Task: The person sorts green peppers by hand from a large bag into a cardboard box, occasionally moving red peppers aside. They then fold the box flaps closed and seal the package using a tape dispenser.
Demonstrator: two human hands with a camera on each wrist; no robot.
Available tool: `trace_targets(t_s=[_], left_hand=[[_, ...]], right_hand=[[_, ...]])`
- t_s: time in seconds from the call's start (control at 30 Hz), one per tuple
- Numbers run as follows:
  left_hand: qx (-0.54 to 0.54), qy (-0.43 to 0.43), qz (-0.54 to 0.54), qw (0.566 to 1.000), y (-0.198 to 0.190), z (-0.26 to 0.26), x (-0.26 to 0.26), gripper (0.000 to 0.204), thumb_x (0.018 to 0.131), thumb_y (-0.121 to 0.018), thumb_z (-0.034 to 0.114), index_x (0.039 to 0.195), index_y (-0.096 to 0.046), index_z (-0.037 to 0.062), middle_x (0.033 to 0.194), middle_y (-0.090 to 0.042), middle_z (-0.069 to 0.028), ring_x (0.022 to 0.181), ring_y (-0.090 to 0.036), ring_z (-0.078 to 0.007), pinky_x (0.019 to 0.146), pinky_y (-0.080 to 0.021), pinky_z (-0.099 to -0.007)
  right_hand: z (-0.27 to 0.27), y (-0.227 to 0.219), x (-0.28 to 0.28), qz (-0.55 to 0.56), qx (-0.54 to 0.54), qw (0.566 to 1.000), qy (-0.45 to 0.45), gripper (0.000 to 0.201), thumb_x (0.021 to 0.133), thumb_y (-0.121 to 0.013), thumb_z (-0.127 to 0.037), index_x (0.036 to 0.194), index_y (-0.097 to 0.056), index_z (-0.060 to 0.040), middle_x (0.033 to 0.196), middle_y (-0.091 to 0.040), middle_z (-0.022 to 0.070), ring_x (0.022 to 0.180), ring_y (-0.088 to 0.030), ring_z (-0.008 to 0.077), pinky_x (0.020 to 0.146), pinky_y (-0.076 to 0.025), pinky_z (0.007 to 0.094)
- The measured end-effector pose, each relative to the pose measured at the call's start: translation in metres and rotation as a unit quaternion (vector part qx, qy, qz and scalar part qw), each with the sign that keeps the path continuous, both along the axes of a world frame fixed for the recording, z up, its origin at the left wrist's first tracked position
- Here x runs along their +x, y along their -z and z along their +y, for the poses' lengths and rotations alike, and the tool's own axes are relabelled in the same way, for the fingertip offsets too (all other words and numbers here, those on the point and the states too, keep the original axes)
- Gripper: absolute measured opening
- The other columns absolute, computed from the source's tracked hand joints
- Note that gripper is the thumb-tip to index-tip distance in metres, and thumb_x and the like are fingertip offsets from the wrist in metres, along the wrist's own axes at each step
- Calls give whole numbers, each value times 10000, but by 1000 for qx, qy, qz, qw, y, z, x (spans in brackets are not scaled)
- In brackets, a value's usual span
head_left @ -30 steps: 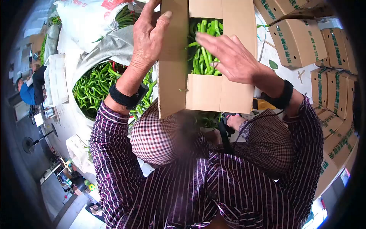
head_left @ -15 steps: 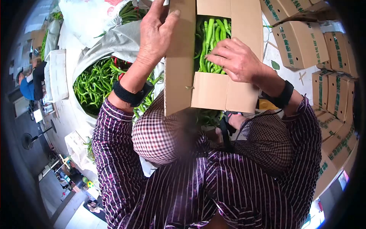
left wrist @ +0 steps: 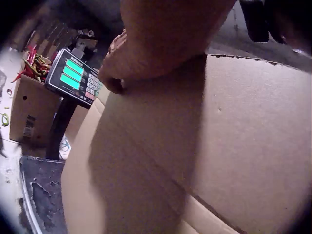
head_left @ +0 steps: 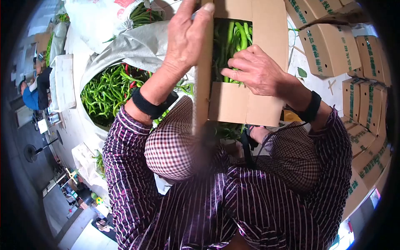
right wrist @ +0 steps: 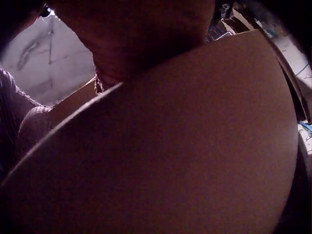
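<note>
An open cardboard box (head_left: 227, 102) stands before me in the head view, with long green chili peppers (head_left: 241, 35) lying lengthwise inside. My left hand (head_left: 185, 39) lies along the outer side of the box's left flap (head_left: 203, 83), its thumb at the top edge. That flap stands nearly on edge and shades part of the peppers. My right hand (head_left: 260, 73) reaches into the opening from the right, fingers bent over the peppers near the front flap; I cannot tell whether they grip one. In the right wrist view, cardboard (right wrist: 195, 136) hides the fingertips.
A sack (head_left: 137, 48) full of small green peppers (head_left: 104, 93) with some red ones lies to the left. Printed cartons (head_left: 329, 48) are stacked on the right. A lit digital scale display (left wrist: 70, 75) and a carton of red peppers (left wrist: 31, 105) show in the left wrist view.
My left hand has moved right, swinging the left flap from leaning outward to nearly upright. The right hand's straighter fingers have bent down onto the peppers; the box has shifted slightly right.
</note>
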State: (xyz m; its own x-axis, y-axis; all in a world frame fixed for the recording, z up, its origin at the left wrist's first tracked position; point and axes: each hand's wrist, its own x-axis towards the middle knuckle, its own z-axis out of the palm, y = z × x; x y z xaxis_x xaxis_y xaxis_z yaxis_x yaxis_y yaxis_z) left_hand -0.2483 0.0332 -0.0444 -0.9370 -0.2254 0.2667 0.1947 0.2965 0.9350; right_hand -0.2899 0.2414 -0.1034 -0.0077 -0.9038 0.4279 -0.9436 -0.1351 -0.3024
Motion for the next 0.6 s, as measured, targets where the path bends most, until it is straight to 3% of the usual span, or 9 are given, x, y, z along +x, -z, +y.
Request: trace_targets(t_s=[0.1,0.13,0.17,0.23,0.27,0.43,0.53,0.6], left_hand=[[-79,-13,-8,997,0,16,-5,502,976,-476,185,1393,-363,-72,1360,-470,-169,1259,-433,-219,1052,-328,-303],[-114,-13,83,990,9,18,-12,527,975,-486,208,1400,-349,-73,1356,-468,-172,1252,-427,-211,1048,-328,-302],[-113,-10,84,990,12,19,-12,527,975,-486,208,1400,-349,-73,1356,-468,-172,1252,-427,-211,1048,-328,-302],[3,-2,-10,1000,4,22,-8,551,972,-495,222,1411,-332,-68,1363,-459,-172,1255,-419,-208,1056,-320,-300],[23,7,6,1000,9,18,-8,565,972,-496,228,1420,-317,-64,1374,-448,-170,1260,-413,-210,1060,-315,-298],[-16,14,-16,1000,1,16,-5,566,976,-482,248,1419,-323,-66,1378,-448,-166,1272,-403,-210,1066,-305,-296],[-35,-8,-40,999,-4,26,-6,572,987,-454,279,1423,-319,-65,1420,-412,-211,1331,-371,-258,1103,-269,-312],[-56,-13,-34,998,0,34,-8,571,992,-439,288,1426,-316,-63,1428,-404,-219,1342,-361,-271,1109,-263,-319]], right_hand=[[2,-6,-2,-18,75,997,-16,400,692,-646,-119,1090,-606,-100,899,-510,42,870,-525,228,786,-404,368],[2,-4,-2,-17,76,997,-12,400,692,-646,-119,1090,-606,-100,899,-510,42,870,-525,228,786,-404,368],[3,1,-1,-24,55,998,-7,372,704,-636,-118,1074,-596,-108,887,-504,39,859,-523,225,801,-399,367],[4,4,1,-34,32,999,0,344,716,-626,-118,1058,-586,-117,875,-499,36,848,-520,223,817,-394,365],[3,4,1,-5,9,1000,-9,330,723,-620,-119,1051,-576,-122,877,-501,34,845,-522,219,830,-391,360],[-1,3,0,23,-9,1000,-1,270,725,-617,-114,993,-587,-119,884,-510,30,858,-523,211,847,-391,350],[1,7,1,0,78,997,26,195,709,-628,-126,900,-660,-103,943,-547,23,959,-504,216,870,-392,354],[2,9,3,10,58,998,37,214,707,-633,-137,914,-672,-100,978,-558,29,971,-500,219,876,-393,353]])
